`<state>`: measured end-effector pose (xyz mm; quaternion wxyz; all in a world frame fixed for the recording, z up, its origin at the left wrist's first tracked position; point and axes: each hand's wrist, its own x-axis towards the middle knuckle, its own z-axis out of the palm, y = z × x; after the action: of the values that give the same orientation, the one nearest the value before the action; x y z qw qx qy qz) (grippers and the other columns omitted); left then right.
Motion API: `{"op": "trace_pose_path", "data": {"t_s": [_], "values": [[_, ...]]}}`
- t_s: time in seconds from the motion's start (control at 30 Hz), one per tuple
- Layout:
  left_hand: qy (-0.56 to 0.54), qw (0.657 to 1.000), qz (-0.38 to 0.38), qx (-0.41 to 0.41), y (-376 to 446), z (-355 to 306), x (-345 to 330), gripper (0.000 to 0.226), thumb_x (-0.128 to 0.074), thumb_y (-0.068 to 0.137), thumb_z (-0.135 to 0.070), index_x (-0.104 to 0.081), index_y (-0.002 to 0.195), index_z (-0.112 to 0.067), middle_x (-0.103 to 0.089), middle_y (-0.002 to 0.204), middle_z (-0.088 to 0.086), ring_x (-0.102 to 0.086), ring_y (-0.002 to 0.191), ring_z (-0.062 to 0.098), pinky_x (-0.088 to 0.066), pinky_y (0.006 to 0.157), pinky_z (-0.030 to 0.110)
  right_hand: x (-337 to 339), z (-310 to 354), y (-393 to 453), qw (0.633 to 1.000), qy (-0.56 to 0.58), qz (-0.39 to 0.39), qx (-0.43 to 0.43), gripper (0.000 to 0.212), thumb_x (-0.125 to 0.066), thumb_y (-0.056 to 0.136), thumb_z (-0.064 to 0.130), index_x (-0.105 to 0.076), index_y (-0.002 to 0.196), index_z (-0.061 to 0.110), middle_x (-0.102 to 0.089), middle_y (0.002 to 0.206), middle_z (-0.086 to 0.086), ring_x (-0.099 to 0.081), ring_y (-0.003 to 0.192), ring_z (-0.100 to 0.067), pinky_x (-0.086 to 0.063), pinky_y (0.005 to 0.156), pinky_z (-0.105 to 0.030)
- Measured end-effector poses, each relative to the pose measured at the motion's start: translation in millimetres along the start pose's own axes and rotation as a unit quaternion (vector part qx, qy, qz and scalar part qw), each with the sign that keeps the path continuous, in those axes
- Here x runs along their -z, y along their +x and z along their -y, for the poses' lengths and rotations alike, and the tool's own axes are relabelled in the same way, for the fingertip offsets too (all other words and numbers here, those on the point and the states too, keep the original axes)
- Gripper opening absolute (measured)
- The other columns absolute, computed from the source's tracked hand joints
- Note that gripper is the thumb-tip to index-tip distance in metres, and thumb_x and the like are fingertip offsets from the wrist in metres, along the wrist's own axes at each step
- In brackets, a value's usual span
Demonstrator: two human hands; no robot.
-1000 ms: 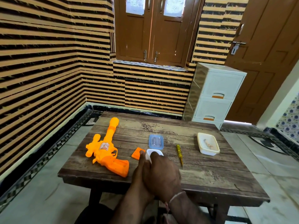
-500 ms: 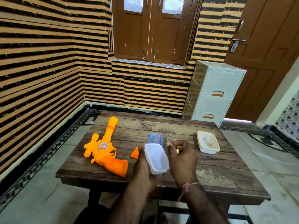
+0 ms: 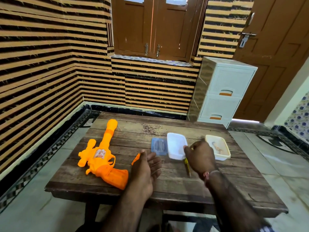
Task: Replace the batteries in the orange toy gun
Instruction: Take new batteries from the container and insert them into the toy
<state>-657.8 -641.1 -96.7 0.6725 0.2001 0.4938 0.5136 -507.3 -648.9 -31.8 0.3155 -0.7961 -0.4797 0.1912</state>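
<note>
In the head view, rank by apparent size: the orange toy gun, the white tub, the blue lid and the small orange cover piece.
1. orange toy gun, clearly largest.
2. white tub.
3. blue lid, partly hidden by the tub, so it is only roughly comparable.
4. orange cover piece, mostly hidden behind the left hand.

The sticker on the orange toy gun (image 3: pixel 100 153) is too blurred to read; no other text shows.

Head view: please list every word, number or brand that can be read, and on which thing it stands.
None can be read.
Sticker on the orange toy gun: a print, too blurred to read.
Blue lid: raised marks, unreadable.
</note>
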Motion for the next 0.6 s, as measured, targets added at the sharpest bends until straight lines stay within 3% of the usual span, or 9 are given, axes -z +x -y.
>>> {"op": "trace_pose_path", "data": {"t_s": [0.1, 0.33, 0.43, 0.6], "values": [[0.004, 1.0, -0.014, -0.013, 7, -3, 12, 0.051, -0.036, 0.103, -0.048, -0.069, 0.097, -0.01, -0.071, 0.083, 0.008, -0.063, 0.068, 0.018, -0.047, 0.056, 0.027, -7, -3, 46, 0.998, -0.032, -0.034, -0.046, 0.019, -0.065, 0.087, 0.027, -0.067, 0.082, 0.008, -0.068, 0.079, -0.009, -0.059, 0.067, -0.023, -0.043, 0.061, -0.026], [0.013, 0.999, -0.025, -0.037, 30, -17, 16, 0.049, -0.035, 0.103, -0.046, -0.067, 0.093, -0.011, -0.069, 0.073, 0.004, -0.061, 0.059, 0.015, -0.044, 0.054, 0.025, -44, -5, 105, 0.99, -0.118, -0.005, -0.076, 0.023, -0.061, 0.09, 0.02, -0.065, 0.108, 0.006, -0.068, 0.109, -0.015, -0.062, 0.087, -0.031, -0.047, 0.07, -0.029], [0.009, 0.999, -0.029, -0.038, 39, -17, 15, 0.049, -0.035, 0.103, -0.045, -0.067, 0.092, -0.01, -0.068, 0.07, 0.003, -0.061, 0.057, 0.014, -0.043, 0.056, 0.026, -57, -8, 112, 0.986, -0.14, 0.012, -0.085, 0.026, -0.062, 0.089, 0.021, -0.064, 0.111, 0.007, -0.068, 0.113, -0.015, -0.065, 0.099, -0.031, -0.052, 0.079, -0.032], [0.014, 0.998, -0.033, -0.043, 42, -16, 13, 0.048, -0.036, 0.103, -0.044, -0.067, 0.089, -0.011, -0.068, 0.061, -0.001, -0.06, 0.052, 0.011, -0.042, 0.057, 0.026, -66, -10, 118, 0.984, -0.162, 0.014, -0.066, 0.027, -0.064, 0.087, 0.025, -0.064, 0.109, 0.01, -0.07, 0.107, -0.012, -0.066, 0.092, -0.028, -0.055, 0.078, -0.033]]}}
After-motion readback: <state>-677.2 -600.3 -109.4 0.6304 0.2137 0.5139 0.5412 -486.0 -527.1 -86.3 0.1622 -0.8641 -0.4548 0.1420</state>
